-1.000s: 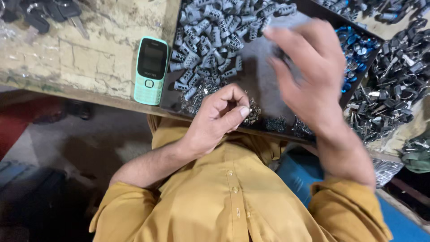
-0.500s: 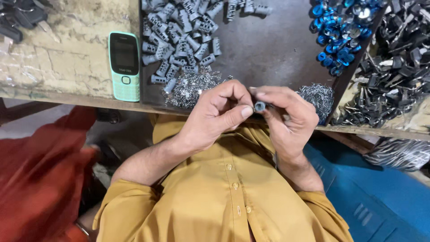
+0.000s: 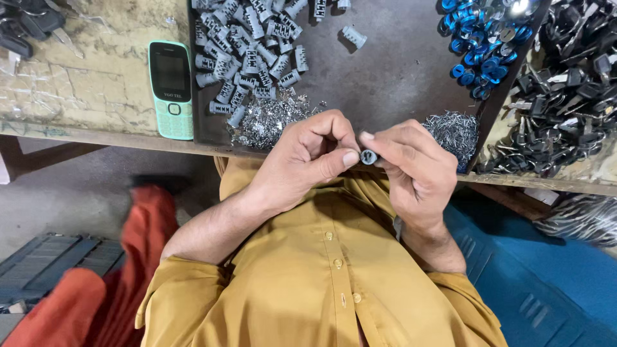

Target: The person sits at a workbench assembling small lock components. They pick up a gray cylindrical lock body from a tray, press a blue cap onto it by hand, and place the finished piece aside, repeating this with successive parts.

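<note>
The person's left hand point(image 3: 302, 164) and right hand point(image 3: 411, 170) meet just off the near edge of the tabletop point(image 3: 83, 96), above the lap of a mustard shirt point(image 3: 321, 283). Both are pinched together on one small grey cylinder point(image 3: 368, 156), its open end facing the camera; whether a second, finer piece sits between the left fingertips cannot be told.

The main risk is a drop. The cylinder is held over the lap, not over the dark tray point(image 3: 398, 71), so a slip of the thumbs would likely send it into the shirt folds or to the floor. Anything small fed into its bore could spring out the same way.

Loose stock lies close by: a heap of grey cylinders point(image 3: 250, 51) at the far left of the tray, and piles of metal slivers point(image 3: 267, 119) and thin pins point(image 3: 453, 128) right at the near rim. A wrist swinging back could sweep these over the edge. A green keypad phone point(image 3: 171, 90) lies left of the tray, well apart.
</note>
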